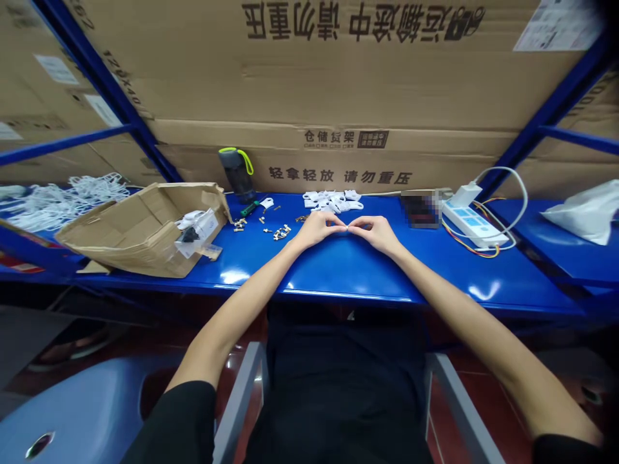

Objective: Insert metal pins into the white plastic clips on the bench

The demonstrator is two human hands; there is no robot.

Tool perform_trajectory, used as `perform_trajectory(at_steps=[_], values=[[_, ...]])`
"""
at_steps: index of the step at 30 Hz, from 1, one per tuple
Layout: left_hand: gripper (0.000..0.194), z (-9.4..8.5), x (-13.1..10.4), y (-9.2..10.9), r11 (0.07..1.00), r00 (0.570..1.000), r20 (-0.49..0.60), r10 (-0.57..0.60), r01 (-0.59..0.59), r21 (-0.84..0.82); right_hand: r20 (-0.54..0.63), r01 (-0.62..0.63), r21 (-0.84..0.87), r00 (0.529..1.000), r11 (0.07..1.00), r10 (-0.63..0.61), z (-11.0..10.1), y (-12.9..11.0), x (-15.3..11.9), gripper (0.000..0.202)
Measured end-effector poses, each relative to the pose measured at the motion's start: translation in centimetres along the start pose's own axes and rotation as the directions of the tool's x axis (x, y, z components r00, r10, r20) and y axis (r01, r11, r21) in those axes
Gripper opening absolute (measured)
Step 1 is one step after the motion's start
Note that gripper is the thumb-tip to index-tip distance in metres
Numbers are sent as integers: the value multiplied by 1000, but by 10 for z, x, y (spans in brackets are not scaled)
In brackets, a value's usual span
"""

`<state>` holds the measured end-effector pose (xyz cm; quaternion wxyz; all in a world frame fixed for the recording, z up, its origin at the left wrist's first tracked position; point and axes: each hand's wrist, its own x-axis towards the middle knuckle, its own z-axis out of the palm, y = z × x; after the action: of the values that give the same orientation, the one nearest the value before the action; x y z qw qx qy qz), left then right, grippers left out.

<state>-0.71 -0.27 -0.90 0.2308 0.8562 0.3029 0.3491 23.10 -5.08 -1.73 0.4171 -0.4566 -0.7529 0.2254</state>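
- Pale and tiny, the small piece sits between both hands over the blue surface, neither clearly nearer; its long axis is too small to tell.
- Left hand: thumb and fingertips nearly closed, pinching its left side.
- Right hand: a matching pinch opposite.
- White parts lie beyond the hands; brass-coloured fittings lie left.

The item between the fingertips is too small to identify; the far-left white cords and the left stool are cut off by the edge.
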Motion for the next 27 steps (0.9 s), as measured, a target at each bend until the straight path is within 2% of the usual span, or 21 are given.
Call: perform_trajectory(at_steps=[5, 10, 16, 18, 22, 27], values=[[21, -11, -13, 3, 994, 992, 123, 39, -51, 100, 106, 91, -100, 991, 991, -80, 3, 0, -2, 32], [23, -21, -23, 2, 993, 970, 233, 71, -92, 80, 232, 252, -163, 949, 954, -211, 7, -4, -4, 27], [23, -38, -20, 0, 991, 944, 318, 86, -115, 74, 270, 261, -175, 940, 949, -208, 8, -9, -6, 23], [24, -43, -20, -1, 986, 958, 278, 64, -104, 131, 270, 258, -171, 940, 951, -207, 8, -10, -6, 23], [24, -48, -21, -4, 963, 992, 127, 24, -57, 263, 267, 257, -181, 942, 949, -204, 9, -11, -7, 21], [26, -48, -20, -8, 912, 1000, -11, -28, 30, 409, 251, 281, -200, 941, 939, -228, 14, -9, -6, 20]])
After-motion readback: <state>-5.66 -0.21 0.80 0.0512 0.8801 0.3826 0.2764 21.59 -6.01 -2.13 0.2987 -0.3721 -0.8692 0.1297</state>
